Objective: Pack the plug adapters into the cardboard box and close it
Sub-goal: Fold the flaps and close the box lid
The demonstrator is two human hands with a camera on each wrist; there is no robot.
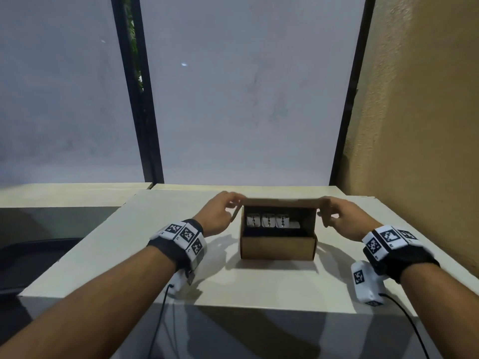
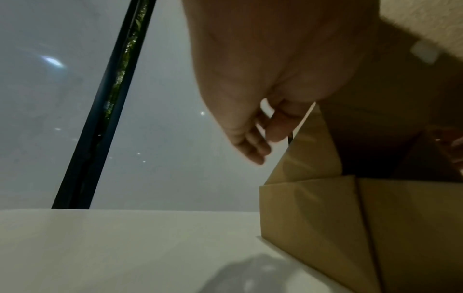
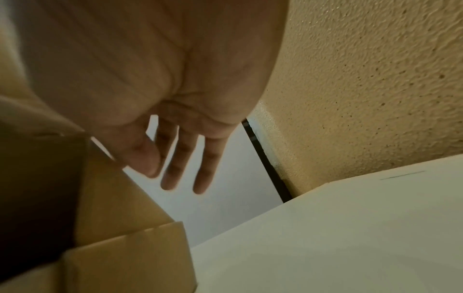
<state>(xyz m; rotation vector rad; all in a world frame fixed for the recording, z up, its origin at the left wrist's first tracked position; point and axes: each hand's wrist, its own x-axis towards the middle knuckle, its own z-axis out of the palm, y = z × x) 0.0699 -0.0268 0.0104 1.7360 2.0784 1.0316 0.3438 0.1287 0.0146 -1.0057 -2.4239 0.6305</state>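
Note:
A brown cardboard box (image 1: 278,246) stands in the middle of the cream table (image 1: 259,283), its lid (image 1: 281,202) hinged at the back and tilted forward over the opening. Inside, three white plug adapters (image 1: 268,221) stand in a row, with another white piece to their right. My left hand (image 1: 236,203) pinches the lid's left corner, thumb by the side flap (image 2: 308,150). At the right corner, my right hand (image 1: 324,211) holds the lid between thumb and fingers. In the wrist views the left hand (image 2: 265,142) and right hand (image 3: 160,170) sit against the box (image 2: 350,228) (image 3: 125,257).
A textured tan wall (image 1: 414,104) runs close along the table's right side. Frosted window panes with black frames (image 1: 146,130) stand behind the table. The table's front edge (image 1: 233,303) lies under my wrists, and a lower dark area lies to the left.

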